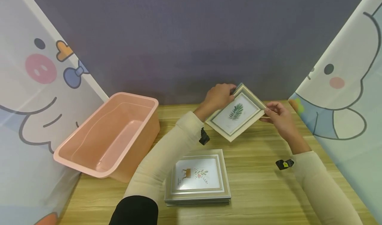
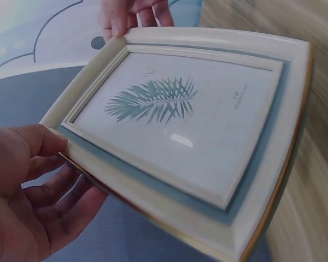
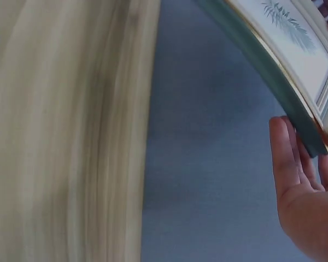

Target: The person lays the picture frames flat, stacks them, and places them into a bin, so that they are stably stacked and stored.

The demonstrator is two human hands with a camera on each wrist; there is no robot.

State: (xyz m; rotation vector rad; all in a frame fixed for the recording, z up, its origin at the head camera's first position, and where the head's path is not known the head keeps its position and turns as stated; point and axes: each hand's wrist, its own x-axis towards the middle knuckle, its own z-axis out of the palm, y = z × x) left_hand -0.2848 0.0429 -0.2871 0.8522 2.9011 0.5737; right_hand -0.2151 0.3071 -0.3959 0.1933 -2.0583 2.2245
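Observation:
A cream picture frame (image 1: 236, 114) with a green fern leaf print is held tilted above the table. My left hand (image 1: 219, 96) grips its upper left edge; in the left wrist view the thumb of the left hand (image 2: 38, 185) lies on the front and the fingers are behind. At the right corner my right hand (image 1: 277, 115) pinches the frame between thumb and fingers, as the right wrist view also shows on the frame's edge (image 3: 273, 76). Below, on the table, lies a stack of similar picture frames (image 1: 197, 178), the top one with a plant and stool print.
To the left stands a pink plastic tub (image 1: 134, 152), with nothing visible inside. The wood-grain table (image 1: 256, 185) meets a dark grey back panel (image 1: 185, 45). Cartoon-printed panels (image 1: 343, 102) border both sides.

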